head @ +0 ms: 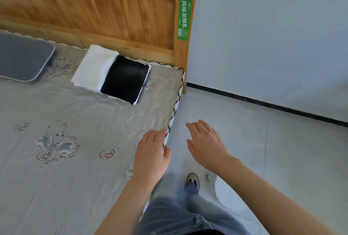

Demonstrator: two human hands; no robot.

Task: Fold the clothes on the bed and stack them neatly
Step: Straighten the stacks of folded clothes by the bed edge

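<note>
A folded white garment (93, 67) lies near the wooden headboard on the grey printed bed sheet (79, 114). A folded black garment (125, 79) rests partly on top of it, toward the bed's right edge. My left hand (151, 154) hovers over the bed's right edge with its fingers relaxed and holding nothing. My right hand (206, 144) hangs over the floor beside the bed, fingers straight and empty. Both hands are well below the stack and apart from it.
A grey pillow (23, 58) lies at the far left by the wooden headboard (105, 14). A green label (185, 8) runs down the bedpost. A pale wall and grey tiled floor (263, 150) lie to the right. My legs and a shoe (193, 180) stand beside the bed.
</note>
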